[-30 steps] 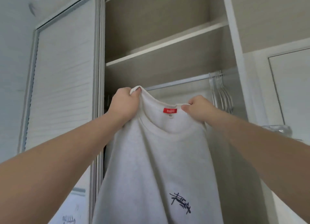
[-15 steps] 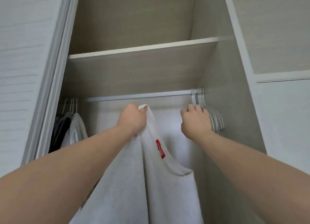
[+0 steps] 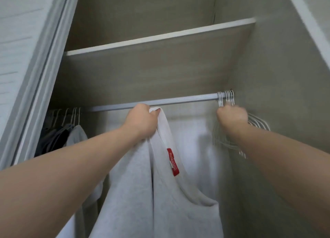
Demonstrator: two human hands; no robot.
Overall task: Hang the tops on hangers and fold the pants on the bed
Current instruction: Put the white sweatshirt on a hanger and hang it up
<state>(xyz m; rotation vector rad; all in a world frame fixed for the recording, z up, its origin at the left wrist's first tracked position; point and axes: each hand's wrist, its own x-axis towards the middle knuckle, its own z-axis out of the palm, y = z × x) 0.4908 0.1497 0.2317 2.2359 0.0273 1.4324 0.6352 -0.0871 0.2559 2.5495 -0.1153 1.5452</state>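
A white top (image 3: 142,193) with a red neck label hangs from my left hand (image 3: 141,121), which grips its collar just under the wardrobe rail (image 3: 178,100). Several empty white wire hangers (image 3: 225,96) hook over the rail's right end. My right hand (image 3: 232,115) is up among them, fingers curled round a hanger just below the hooks; the hand is blurred. The rest of the top drops out of the bottom of the view.
Dark and grey clothes (image 3: 59,136) hang on hangers at the rail's left end. A shelf (image 3: 160,36) runs above the rail. The sliding door (image 3: 26,50) stands at the left, the wardrobe side wall (image 3: 276,95) at the right.
My right hand let go of the collar and reached right to the empty hangers. The top now hangs from my left hand alone, and I have come closer to the wardrobe.
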